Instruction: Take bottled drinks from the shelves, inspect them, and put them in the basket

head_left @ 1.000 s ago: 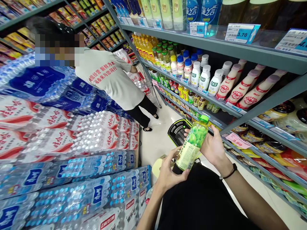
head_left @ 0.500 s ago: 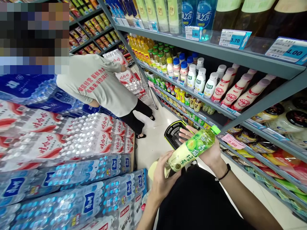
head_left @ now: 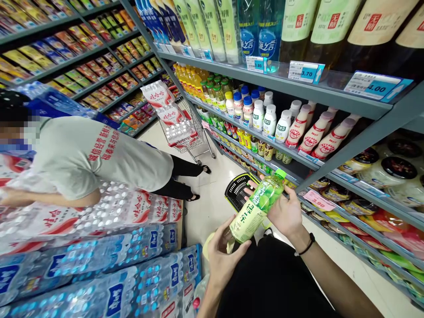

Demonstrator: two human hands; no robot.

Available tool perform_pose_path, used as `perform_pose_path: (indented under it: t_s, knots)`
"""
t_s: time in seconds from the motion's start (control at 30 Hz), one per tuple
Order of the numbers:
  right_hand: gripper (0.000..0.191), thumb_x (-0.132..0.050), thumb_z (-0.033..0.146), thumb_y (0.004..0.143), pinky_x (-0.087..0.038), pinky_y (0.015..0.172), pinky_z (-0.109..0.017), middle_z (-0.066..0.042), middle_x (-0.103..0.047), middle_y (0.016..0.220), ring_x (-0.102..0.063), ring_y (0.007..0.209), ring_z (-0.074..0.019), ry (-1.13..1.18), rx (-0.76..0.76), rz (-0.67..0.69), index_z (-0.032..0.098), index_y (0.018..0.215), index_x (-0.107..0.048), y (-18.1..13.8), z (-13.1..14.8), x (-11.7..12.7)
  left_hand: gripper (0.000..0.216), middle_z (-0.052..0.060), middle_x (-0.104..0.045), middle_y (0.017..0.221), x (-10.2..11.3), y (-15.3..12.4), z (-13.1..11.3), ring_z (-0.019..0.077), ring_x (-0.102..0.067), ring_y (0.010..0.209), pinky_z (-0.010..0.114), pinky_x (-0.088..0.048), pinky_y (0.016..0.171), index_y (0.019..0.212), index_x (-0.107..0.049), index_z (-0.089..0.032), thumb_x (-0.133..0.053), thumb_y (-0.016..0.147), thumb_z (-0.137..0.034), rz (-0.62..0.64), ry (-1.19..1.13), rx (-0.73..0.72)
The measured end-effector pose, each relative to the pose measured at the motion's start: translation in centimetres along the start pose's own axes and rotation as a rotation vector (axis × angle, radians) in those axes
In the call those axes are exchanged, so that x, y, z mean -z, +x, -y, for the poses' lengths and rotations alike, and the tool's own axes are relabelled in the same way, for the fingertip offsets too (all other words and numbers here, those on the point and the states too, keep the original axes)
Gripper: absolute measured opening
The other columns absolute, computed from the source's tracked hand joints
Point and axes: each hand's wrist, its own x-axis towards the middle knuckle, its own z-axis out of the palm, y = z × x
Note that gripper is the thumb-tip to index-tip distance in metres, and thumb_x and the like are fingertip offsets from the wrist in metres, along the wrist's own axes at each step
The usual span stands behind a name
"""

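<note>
A green tea bottle [head_left: 251,210] with a bright green cap is held tilted in front of me, cap end up and to the right. My left hand [head_left: 223,258] grips its base between thumb and fingers. My right hand [head_left: 288,216] cradles the upper part, thumb near the cap and fingers reaching behind the bottle, their tips showing on the far side. Its label, with green fruit and large characters, faces up. Below and beyond the bottle, a black shopping basket [head_left: 236,187] with a yellow-green rim is on the floor, partly hidden by bottle and hand.
Drink shelves [head_left: 274,75] with price tags run along the right. Stacked packs of bottled water [head_left: 132,260] fill the left. A person in a grey shirt [head_left: 99,154] leans over the packs. Farther on stands a loaded shopping cart [head_left: 185,137].
The bottle has turned in my hands, so its label shows differently, and it stands a little steeper. The person has bent over to the left, away from the cart.
</note>
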Motion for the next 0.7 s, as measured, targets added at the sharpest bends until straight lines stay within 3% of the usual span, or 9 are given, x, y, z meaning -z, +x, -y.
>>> perform_pose_path:
  t_s: [0.13,0.3,0.47,0.6,0.7]
  knots:
    - [0.054,-0.044,0.056,0.086,-0.047,0.111,-0.055,-0.006,-0.075,0.126,-0.059,0.133,-0.033,-0.003,0.049,-0.038,0.027,0.123,-0.071,0.1,-0.3,0.5,0.069,0.016,-0.076,0.121,-1.0,0.3,1.0,0.0328,-0.073,0.111,0.042,-0.062,0.095,0.119,-0.069,-0.014,-0.093,0.064,-0.047,0.004,-0.234,0.22]
    - [0.064,-0.049,0.037,0.083,-0.046,0.112,-0.055,0.0,-0.067,0.141,-0.059,0.134,-0.0298,-0.062,0.166,0.038,0.035,0.147,-0.055,-0.1,-0.6,1.1,0.071,0.018,-0.075,0.115,-1.9,0.1,1.7,0.0351,-0.074,0.105,0.046,-0.063,0.088,0.118,-0.07,-0.012,-0.088,0.068,-0.059,0.126,-0.551,0.43]
    - [0.093,-0.076,0.024,0.081,-0.047,0.113,-0.047,-0.001,-0.052,0.158,-0.059,0.134,-0.0268,-0.306,0.253,0.121,0.042,0.16,-0.032,-0.3,-0.4,1.6,0.051,0.016,-0.077,0.113,-1.6,0.1,0.8,0.0293,-0.077,0.097,0.043,-0.061,0.091,0.111,-0.07,-0.013,-0.08,0.082,-0.054,0.219,-0.813,0.562]
    - [0.098,-0.081,0.022,0.083,-0.051,0.109,-0.044,-0.008,-0.05,0.159,-0.062,0.131,-0.027,-0.45,0.316,0.17,0.038,0.163,-0.027,-0.6,-0.2,1.2,0.06,0.017,-0.079,0.109,-1.5,0.3,0.4,0.024,-0.078,0.093,0.032,-0.061,0.087,0.122,-0.07,-0.01,-0.078,0.083,-0.056,0.334,-0.936,0.646]
    - [0.103,-0.085,0.02,0.079,-0.058,0.097,-0.041,-0.009,-0.053,0.155,-0.066,0.123,-0.0279,-0.475,0.34,0.115,0.039,0.162,-0.027,-0.9,-0.4,0.7,0.065,0.016,-0.079,0.107,-1.5,0.5,0.4,0.0217,-0.077,0.09,0.027,-0.061,0.082,0.123,-0.071,-0.009,-0.079,0.081,-0.059,0.378,-0.981,0.679]
